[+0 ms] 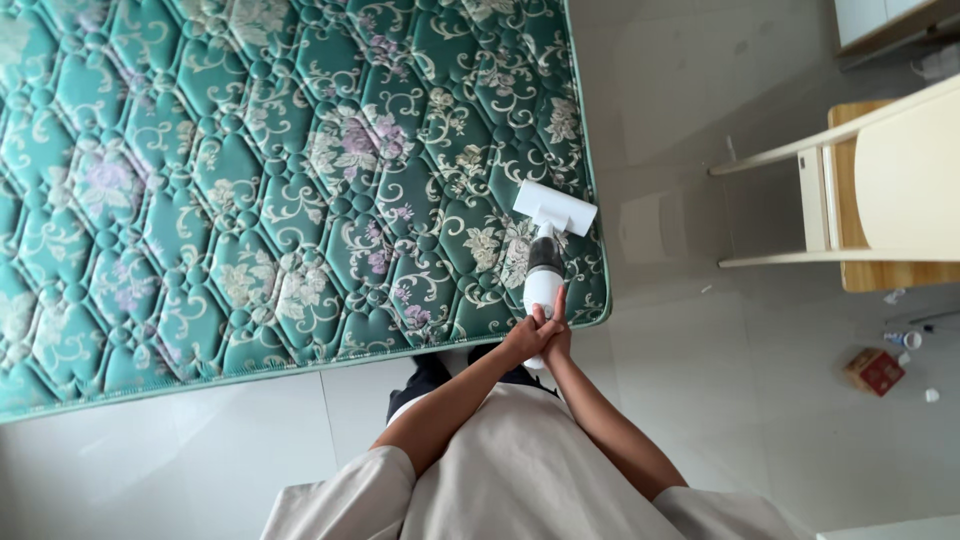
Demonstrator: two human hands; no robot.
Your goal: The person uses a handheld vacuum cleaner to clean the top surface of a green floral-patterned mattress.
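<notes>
A white handheld vacuum (547, 262) is gripped by the left hand (527, 337) and right hand (556, 338), fingers closed round its handle, at the lower-right corner of the green mattress (250, 180); no cleaned area can be told.

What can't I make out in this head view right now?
- Vacuum handle: head view, covered by the left hand and right hand clasped over it.
- Mattress: cut off by the top and left edges.
- Feet: hidden below the person's own torso.
- Small red box on the floor: too small to tell what it holds.
- Wooden furniture: cut off by the right edge.
</notes>
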